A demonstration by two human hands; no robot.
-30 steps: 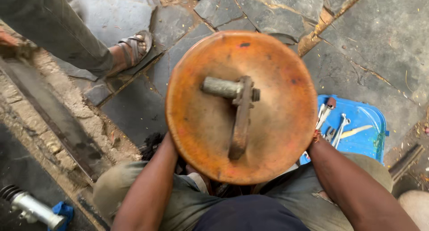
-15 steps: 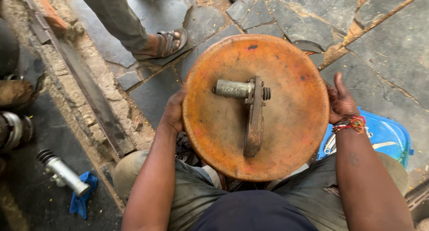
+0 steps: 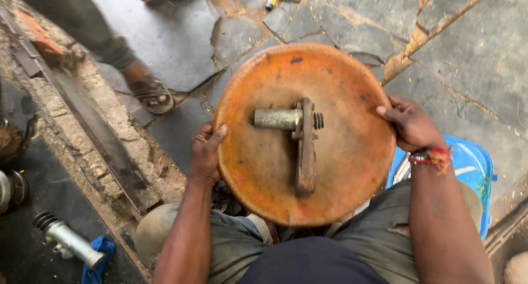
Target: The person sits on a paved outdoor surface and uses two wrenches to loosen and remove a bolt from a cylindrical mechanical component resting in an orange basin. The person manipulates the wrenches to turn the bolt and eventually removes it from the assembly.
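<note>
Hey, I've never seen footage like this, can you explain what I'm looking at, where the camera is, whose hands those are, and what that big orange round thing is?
There is one view, from a camera worn on a person's head, looking down at their own lap and arms. No machine is involved, only two bare hands. The left hand grips the left edge of a large rusty orange metal disc, and the right hand, with a coloured wristband, grips the right edge. The disc rests over the person's knees. On its middle sits a worn metal lever with a short cylinder sticking out sideways. Below lies a cracked stone floor. By the right knee is a blue plastic tub holding tools. At the lower left lies a silver part on a blue cloth. Another person's sandalled foot stands at the upper left.
</note>
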